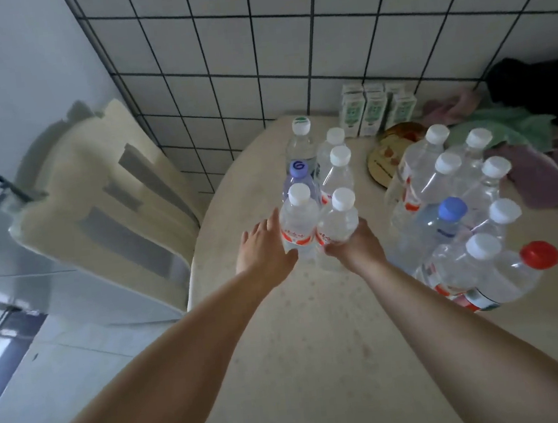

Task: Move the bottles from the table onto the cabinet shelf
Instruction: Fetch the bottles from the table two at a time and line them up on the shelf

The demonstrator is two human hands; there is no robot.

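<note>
A big pale tabletop (319,345) is filling the lower middle of the view, and its rounded left edge is curving up toward the tiled wall (321,34). The near part of the tabletop, between the two arms, is lying bare, so there is open room there. A cream chair (107,195) is standing just beside the left edge, and a light floor (63,371) is showing past it.

A large bunch of clear bottles (459,199) is crowding the right side, most with white caps, one with a blue cap and one with a red cap. A small bunch of bottles (320,162) is standing near the left edge, close to the wall. Three small green and white cartons (374,111) are lining up against the wall behind them. Soft cloths (534,163) are piling up at the far right.

The left hand (264,247) is reaching to the left front bottle (297,223), with its fingers mostly straight and lying against the bottle's side. The right hand (355,246) is holding the right front bottle (337,222) low down, with its fingers curling around it. Both bottles are standing upright on the tabletop, touching each other, at the front of the small bunch.
</note>
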